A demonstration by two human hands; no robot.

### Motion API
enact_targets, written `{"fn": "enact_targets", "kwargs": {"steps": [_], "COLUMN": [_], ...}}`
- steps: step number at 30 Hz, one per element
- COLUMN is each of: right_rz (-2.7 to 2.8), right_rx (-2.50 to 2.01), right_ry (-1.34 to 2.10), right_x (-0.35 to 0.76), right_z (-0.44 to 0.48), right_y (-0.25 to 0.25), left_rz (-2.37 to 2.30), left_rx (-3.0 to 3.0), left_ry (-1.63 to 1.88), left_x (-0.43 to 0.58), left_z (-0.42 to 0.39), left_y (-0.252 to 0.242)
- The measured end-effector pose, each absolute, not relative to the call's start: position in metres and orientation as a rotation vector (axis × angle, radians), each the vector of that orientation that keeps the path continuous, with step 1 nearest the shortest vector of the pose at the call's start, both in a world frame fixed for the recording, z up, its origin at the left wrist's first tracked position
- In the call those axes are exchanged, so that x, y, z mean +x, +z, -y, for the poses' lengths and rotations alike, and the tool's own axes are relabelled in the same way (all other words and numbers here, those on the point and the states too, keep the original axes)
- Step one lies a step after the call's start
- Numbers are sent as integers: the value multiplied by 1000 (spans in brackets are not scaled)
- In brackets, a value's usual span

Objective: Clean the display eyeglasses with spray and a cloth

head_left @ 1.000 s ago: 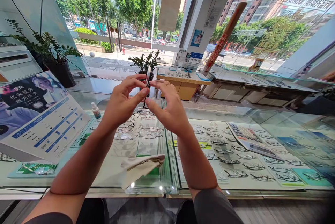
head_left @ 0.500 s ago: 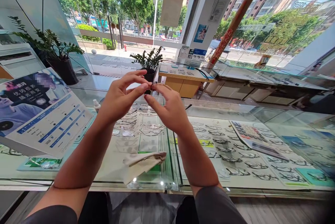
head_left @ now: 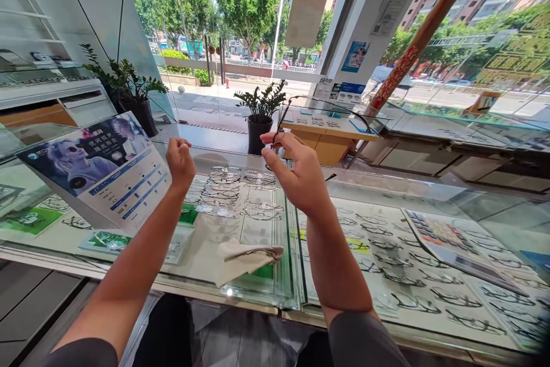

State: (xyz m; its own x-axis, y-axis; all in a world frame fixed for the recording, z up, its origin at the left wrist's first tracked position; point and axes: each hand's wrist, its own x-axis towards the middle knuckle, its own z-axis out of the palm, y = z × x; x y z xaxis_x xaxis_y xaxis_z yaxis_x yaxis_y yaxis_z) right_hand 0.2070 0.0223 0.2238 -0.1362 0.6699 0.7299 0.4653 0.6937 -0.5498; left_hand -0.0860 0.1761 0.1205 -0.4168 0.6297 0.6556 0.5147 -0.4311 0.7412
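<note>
My right hand [head_left: 298,169] pinches a pair of dark-framed eyeglasses [head_left: 282,118] between thumb and fingers, above the glass counter. One thin temple rises from the fingertips and the other arcs away to the right; the lenses are mostly hidden by my hand. To the left, my left hand [head_left: 181,164] is closed in a fist beside the printed display board [head_left: 141,184]. Whatever it holds, if anything, is hidden behind the fingers. Beneath and between my hands, rows of eyeglasses [head_left: 221,189] lie in the display case. A beige cloth [head_left: 249,258] rests crumpled on the glass near the front edge.
A calculator [head_left: 455,247] lies on the counter at the right, over more rows of eyeglasses [head_left: 416,304]. Beyond the counter stand a potted plant [head_left: 260,121] and a small wooden display table [head_left: 329,141]. Another potted plant [head_left: 140,103] is at the left.
My left hand has let go of the eyeglasses, moved left and closed where a small white bottle stood. My right hand keeps the glasses. The view has shifted left.
</note>
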Motion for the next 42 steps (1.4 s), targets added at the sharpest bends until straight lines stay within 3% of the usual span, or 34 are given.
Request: {"fn": "enact_targets", "kwargs": {"steps": [7, 16, 24, 30, 33, 36, 42], "right_rz": [1766, 1749, 1454, 1340, 1347, 1341, 1340], "right_rx": [-921, -841, -897, -1013, -1042, -1069, -1056], "right_ry": [216, 187, 337, 290, 282, 262, 305], "right_x": [205, 196, 222, 246, 251, 254, 251], "right_z": [-26, -40, -72, -87, -96, -101, -99], "right_y": [219, 204, 108, 60, 52, 47, 49], "left_rz": [-1922, -1921, -2115, -2100, -1970, -1560, -884], "left_rx": [1728, 1555, 1338, 1349, 1431, 1514, 1602], "left_ry": [1955, 1872, 1510, 1499, 1628, 1803, 1578], "left_x": [-118, -121, -126, -125, -113, -85, -4], "left_z": [-208, -228, -233, -226, -220, -208, -168], "left_y": [53, 17, 11, 23, 34, 47, 64]}}
